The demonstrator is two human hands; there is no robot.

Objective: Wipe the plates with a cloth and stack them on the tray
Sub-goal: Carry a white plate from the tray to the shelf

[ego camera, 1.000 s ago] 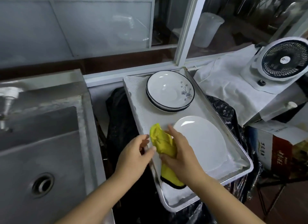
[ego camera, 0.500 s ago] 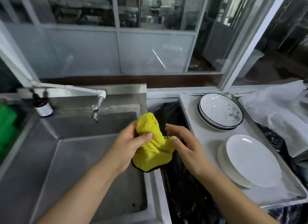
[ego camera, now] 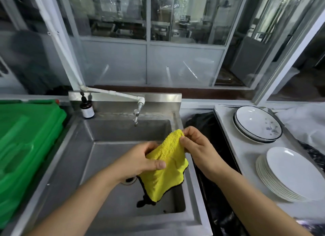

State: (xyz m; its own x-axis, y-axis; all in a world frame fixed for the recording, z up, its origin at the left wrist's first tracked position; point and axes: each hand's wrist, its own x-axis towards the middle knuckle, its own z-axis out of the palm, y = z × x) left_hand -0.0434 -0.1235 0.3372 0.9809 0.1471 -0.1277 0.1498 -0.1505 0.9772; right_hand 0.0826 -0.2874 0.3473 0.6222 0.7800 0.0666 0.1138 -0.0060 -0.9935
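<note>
A yellow cloth (ego camera: 167, 167) with a black edge hangs over the steel sink (ego camera: 112, 165). My left hand (ego camera: 140, 162) grips its lower left part with thumb across the front. My right hand (ego camera: 198, 148) pinches its top corner. On the tray (ego camera: 246, 153) at the right sits a stack of several plain white plates (ego camera: 292, 176) near me. A stack of black-rimmed flower-pattern plates (ego camera: 257, 124) sits farther back on the same tray.
A tap (ego camera: 138, 111) hangs over the sink's back wall, with a dark bottle (ego camera: 86, 109) to its left. A green crate (ego camera: 26, 144) fills the left side. A black bag (ego camera: 211, 148) lies between sink and tray. White cloth (ego camera: 307, 123) lies far right.
The view swung left from the tray to the sink. The cloth went with both hands from over the tray to over the sink, and my right hand now pinches its top corner.
</note>
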